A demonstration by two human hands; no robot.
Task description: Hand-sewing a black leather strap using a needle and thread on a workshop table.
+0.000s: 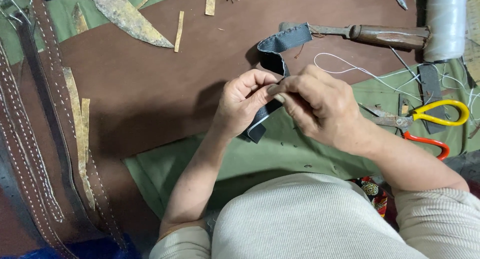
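Both hands meet over the middle of the work surface, pinching a dark grey leather strap with a stitched edge. My left hand grips the strap from below. My right hand closes on it from the right, thumb and fingertips pressed against the left hand's. The strap's upper end curls up and away past my fingers; its lower end sticks out under my left palm.
A brown leather sheet lies over green cloth. Stitched brown straps lie along the left. A wooden-handled tool, a white thread spool, loose white thread and yellow and orange handled scissors sit at right. Tan scraps lie at top.
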